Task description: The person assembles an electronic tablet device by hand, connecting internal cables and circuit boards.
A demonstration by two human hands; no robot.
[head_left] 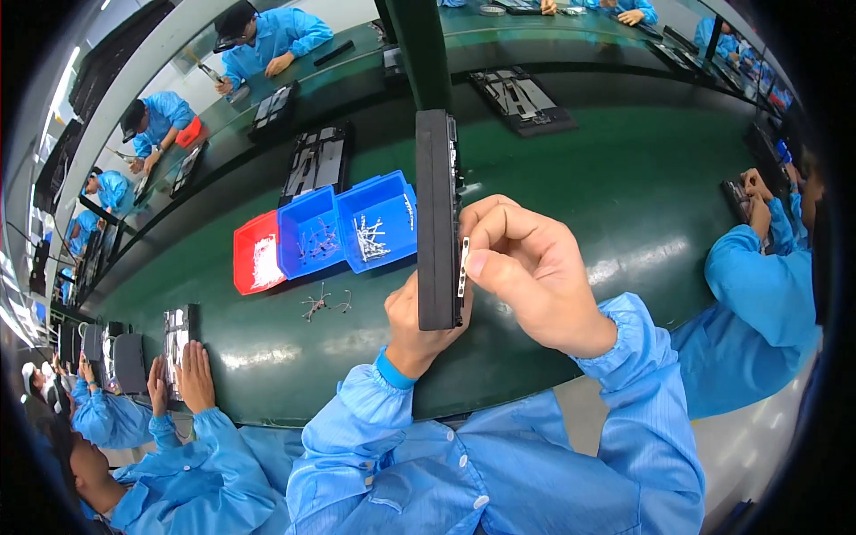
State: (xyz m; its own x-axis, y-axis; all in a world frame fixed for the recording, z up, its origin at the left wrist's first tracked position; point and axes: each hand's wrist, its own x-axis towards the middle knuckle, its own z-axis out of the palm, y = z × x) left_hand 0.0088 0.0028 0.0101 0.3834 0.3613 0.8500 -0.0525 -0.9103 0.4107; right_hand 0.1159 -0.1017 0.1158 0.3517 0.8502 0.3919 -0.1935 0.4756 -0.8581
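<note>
A black, flat, box-like device (437, 223) stands upright on its edge in front of me, its smooth back turned left and its side with parts turned right. My left hand (408, 328) is closed round its lower end, most of the fingers hidden behind it. With thumb and forefinger, my right hand (535, 276) pinches a narrow silver metal strip (464, 267) with holes in it. The strip lies along the device's right-hand side; whether it touches there I cannot tell.
Left of the device stand a red bin (241, 259) of white pieces, a blue bin (283, 218) of small wired parts and another blue bin (346, 218) of silver strips. Loose wired parts (316, 303) lie on the green table (267, 357). Co-workers sit on both sides.
</note>
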